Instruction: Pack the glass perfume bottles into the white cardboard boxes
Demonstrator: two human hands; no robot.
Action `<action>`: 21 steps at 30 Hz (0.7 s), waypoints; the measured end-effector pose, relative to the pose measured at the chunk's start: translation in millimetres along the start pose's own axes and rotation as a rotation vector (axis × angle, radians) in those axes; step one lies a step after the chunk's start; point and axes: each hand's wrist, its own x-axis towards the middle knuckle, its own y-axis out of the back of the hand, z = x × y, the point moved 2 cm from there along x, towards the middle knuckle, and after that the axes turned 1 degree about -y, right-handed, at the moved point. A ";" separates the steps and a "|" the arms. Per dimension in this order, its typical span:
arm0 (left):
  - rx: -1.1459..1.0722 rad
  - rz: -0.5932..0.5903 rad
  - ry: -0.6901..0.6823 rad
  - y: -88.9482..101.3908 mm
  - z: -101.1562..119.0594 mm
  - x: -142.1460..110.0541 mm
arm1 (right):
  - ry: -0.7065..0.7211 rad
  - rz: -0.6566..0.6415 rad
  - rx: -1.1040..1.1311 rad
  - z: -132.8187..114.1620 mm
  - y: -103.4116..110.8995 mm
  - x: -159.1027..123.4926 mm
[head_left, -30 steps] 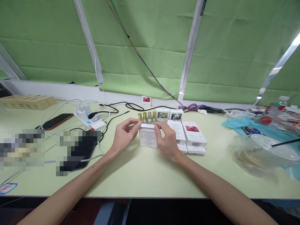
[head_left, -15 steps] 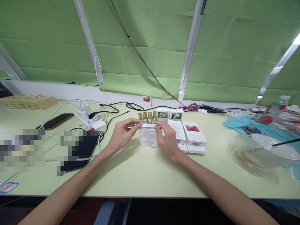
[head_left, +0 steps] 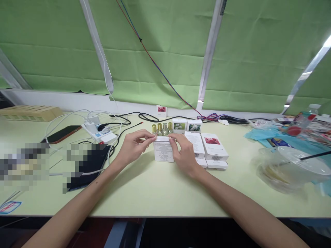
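The white printed carton [head_left: 163, 153] stands upright on the counter [head_left: 162, 196], its top edge between both hands. The left hand [head_left: 133, 146] pinches the upper left corner between thumb and forefinger; the right hand [head_left: 183, 151] has its thumb against the front face near the right edge and its forefinger bent over the top. How firmly the fingers press cannot be told.

To work this top edge well, the right hand should brace the carton while the left uses light, even pressure, since thin card probably creases easily. Pushing away looks risky: the gold- and silver-capped glass bottles [head_left: 159, 129] stand just behind, and the stacked cartons [head_left: 213, 148] lie near the right hand.

Compared with a second ago, the left wrist sits farther out to the left and its thumb reaches flatter toward the corner. The right hand, carton and bottles keep nearly the same places.
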 end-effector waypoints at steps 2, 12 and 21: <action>0.003 -0.009 -0.004 0.5 -0.4 0.5 | 0.002 -0.003 -0.005 0.6 -0.6 -0.2; 0.016 -0.005 -0.009 -0.3 -8.4 0.3 | -0.001 -0.011 0.005 3.1 -1.0 -0.3; -0.003 0.017 -0.012 -4.0 -6.4 -0.1 | -0.003 -0.021 0.014 3.5 -1.2 0.3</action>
